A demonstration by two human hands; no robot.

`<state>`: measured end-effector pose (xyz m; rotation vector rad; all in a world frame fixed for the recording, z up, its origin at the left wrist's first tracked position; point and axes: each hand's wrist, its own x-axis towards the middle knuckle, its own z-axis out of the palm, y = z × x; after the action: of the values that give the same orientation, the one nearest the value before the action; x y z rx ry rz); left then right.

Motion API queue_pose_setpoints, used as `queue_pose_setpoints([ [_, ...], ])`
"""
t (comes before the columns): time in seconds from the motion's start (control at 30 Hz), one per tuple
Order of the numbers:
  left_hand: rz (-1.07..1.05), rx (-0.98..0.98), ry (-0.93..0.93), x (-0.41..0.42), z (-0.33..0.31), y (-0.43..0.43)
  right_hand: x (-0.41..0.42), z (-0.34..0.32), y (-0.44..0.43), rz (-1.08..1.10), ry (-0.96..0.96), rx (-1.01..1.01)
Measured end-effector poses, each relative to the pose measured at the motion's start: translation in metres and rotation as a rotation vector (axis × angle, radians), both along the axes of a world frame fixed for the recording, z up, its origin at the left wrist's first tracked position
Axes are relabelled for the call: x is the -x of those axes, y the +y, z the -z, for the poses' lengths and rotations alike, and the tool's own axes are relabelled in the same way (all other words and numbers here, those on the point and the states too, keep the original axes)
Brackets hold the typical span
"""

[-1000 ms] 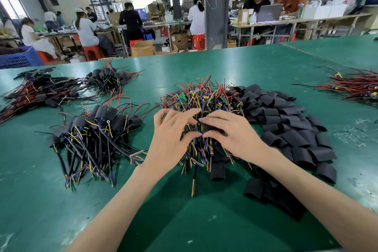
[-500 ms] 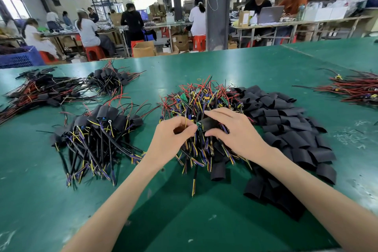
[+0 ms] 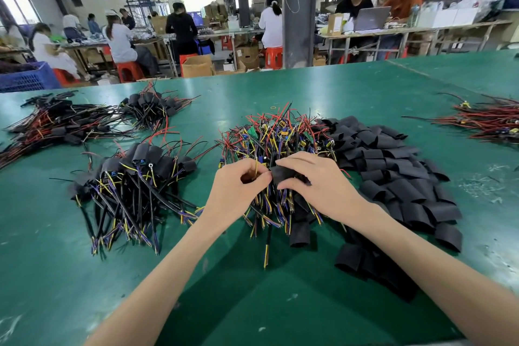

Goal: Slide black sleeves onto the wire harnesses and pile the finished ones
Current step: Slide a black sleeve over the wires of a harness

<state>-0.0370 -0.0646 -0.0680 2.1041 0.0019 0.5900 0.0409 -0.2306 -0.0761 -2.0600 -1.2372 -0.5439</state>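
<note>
Fingers (image 3: pixel 299 161) of the right hand (image 3: pixel 318 187) pinch one black sleeve (image 3: pixel 282 173); the left hand (image 3: pixel 236 191) grips one wire harness (image 3: pixel 256 167).

I see through one wide-angle head camera, facing forward and down over the table (image 3: pixel 351 93) from its near edge. The left hand (image 3: pixel 238 188) and right hand (image 3: pixel 320 185) sit close below the lens, centre frame; benches (image 3: pixel 407 29) lie far off at 12 o'clock.

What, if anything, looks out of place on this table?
Nothing damaged or spilled. One sleeve lies among the harnesses rather than in the sleeve pile; white scuffs mark the table at right.
</note>
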Motion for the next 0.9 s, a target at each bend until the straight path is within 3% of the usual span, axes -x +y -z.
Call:
queue_pose_setpoints([
  [0.67,-0.046,-0.033,-0.041,0.001,-0.002,-0.002,0.000,0.000,0.001,-0.039,0.043,-0.018],
  [0.9,-0.381,-0.164,-0.361,0.005,-0.026,0.030,-0.022,-0.021,-0.023,0.204,0.012,-0.069],
])
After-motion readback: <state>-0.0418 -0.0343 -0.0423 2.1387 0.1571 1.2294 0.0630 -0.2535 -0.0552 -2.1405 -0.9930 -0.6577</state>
